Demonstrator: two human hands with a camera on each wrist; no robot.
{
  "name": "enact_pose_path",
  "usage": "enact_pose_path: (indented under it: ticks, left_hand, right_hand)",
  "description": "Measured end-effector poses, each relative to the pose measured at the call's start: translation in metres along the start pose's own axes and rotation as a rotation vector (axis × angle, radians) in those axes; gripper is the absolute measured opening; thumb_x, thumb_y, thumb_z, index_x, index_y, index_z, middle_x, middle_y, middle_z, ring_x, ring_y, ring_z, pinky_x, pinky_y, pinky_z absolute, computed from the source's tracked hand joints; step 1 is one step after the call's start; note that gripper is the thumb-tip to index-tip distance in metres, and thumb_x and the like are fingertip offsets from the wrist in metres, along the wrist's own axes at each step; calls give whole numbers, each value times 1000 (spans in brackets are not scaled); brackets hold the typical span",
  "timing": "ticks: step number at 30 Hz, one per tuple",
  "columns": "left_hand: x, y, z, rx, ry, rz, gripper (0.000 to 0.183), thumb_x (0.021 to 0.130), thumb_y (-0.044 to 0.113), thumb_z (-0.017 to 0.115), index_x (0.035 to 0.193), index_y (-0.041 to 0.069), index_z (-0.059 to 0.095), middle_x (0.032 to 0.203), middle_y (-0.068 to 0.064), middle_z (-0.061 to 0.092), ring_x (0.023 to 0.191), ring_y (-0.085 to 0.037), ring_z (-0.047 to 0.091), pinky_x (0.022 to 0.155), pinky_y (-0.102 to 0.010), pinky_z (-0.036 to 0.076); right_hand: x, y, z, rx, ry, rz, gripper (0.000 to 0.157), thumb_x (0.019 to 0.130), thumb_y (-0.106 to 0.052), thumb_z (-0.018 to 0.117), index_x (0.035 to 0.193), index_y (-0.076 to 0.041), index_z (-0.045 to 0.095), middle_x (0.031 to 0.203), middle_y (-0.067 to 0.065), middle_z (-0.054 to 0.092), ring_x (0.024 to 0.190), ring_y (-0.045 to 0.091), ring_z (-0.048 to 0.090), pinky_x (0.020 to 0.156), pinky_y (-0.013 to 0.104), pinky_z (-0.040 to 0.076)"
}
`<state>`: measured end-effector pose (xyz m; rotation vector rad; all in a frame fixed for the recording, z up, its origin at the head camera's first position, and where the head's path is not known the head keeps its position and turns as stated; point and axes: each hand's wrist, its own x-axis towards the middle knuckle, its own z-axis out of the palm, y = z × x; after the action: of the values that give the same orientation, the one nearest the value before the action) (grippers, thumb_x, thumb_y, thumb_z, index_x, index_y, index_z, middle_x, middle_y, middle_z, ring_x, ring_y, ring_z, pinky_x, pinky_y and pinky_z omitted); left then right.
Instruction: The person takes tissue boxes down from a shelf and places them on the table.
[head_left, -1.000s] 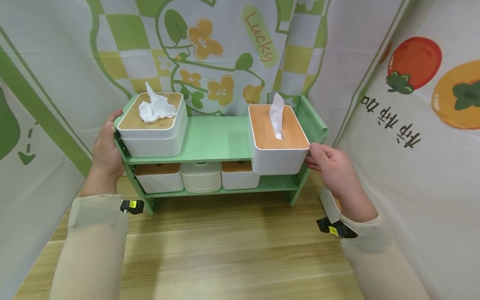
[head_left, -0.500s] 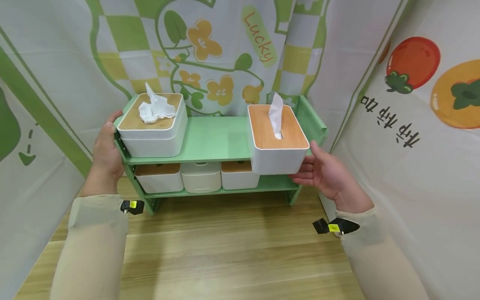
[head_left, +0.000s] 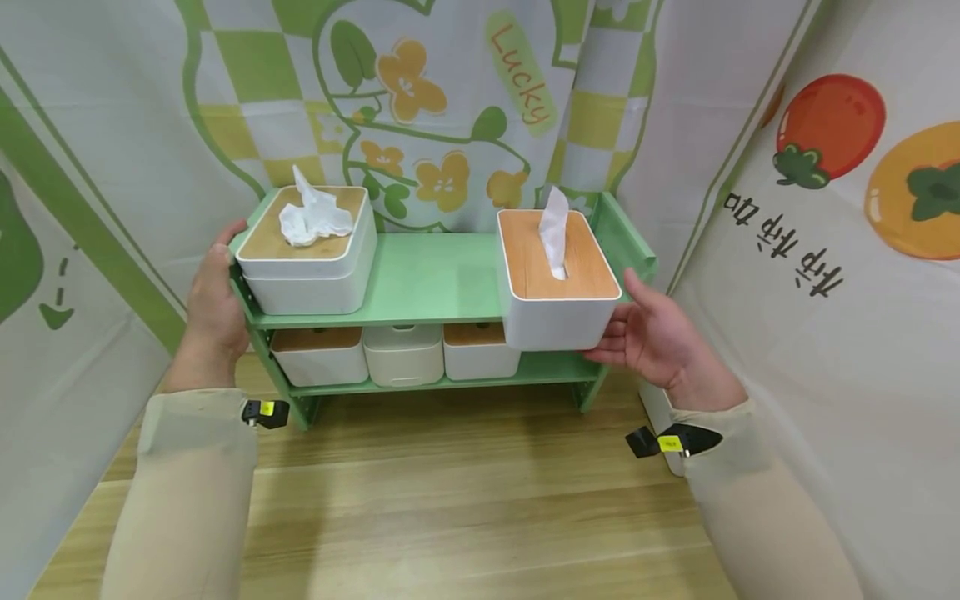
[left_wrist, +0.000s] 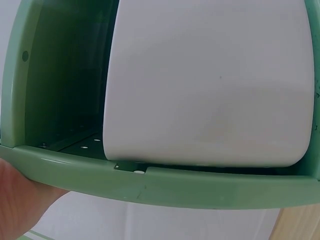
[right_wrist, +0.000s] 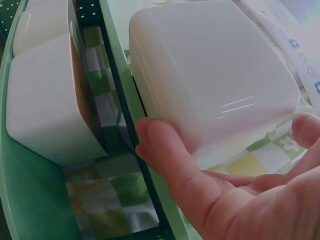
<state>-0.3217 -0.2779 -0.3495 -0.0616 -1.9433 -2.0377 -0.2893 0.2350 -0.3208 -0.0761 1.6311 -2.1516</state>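
Observation:
My left hand (head_left: 213, 308) grips the left end panel of a green two-tier shelf (head_left: 435, 279); in the left wrist view only part of that hand (left_wrist: 22, 197) shows behind the green edge. My right hand (head_left: 656, 346) is at the right side of a white tissue box (head_left: 558, 323) with a wooden lid, a tissue standing up from its slot. This box's front reaches past the upper board's front edge. In the right wrist view, my fingers (right_wrist: 172, 155) extend to the box's lower edge and seem to touch it, thumb apart.
A second tissue box (head_left: 303, 292) with a crumpled tissue stands on the upper board's left. The lower board holds two wooden-lidded white boxes (head_left: 324, 367) (head_left: 482, 360) and a cream box (head_left: 405, 362) between them. Another white box (head_left: 663, 425) is on the floor at right.
My right hand has let go of the box's front right corner and shifted down and left, fingers now straightened toward its lower side. The left hand and both tissue boxes stay in place.

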Motion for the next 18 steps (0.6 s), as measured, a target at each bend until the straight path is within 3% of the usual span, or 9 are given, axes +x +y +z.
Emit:
enact_pose_path:
  ticks: [5, 14, 18]
  left_hand:
    - [0, -1, 1, -24, -4, 8, 49, 106, 46, 25, 152, 36, 39, 160, -6, 24, 137, -27, 28, 110, -41, 27]
    - [0, -1, 2, -21, 6, 0, 50, 106, 47, 27, 153, 34, 40, 157, -9, 28, 130, -26, 35, 96, -36, 34]
    - [0, 0, 0, -10, -5, -12, 51, 106, 48, 24, 154, 36, 37, 160, -7, 24, 136, -28, 30, 106, -40, 29]
  right_hand:
    - [0, -2, 1, -12, 20, -24, 86, 102, -54, 47, 152, 11, 19, 105, 16, 70, 93, 31, 69, 82, 46, 56]
    - [-5, -3, 0, -60, 27, -33, 83, 102, -53, 44, 152, 10, 20, 104, 16, 70, 90, 30, 69, 83, 46, 55]
    - [1, -7, 3, -100, 27, -35, 83, 100, -56, 47, 155, 0, 17, 104, 16, 70, 90, 29, 68, 81, 44, 55]
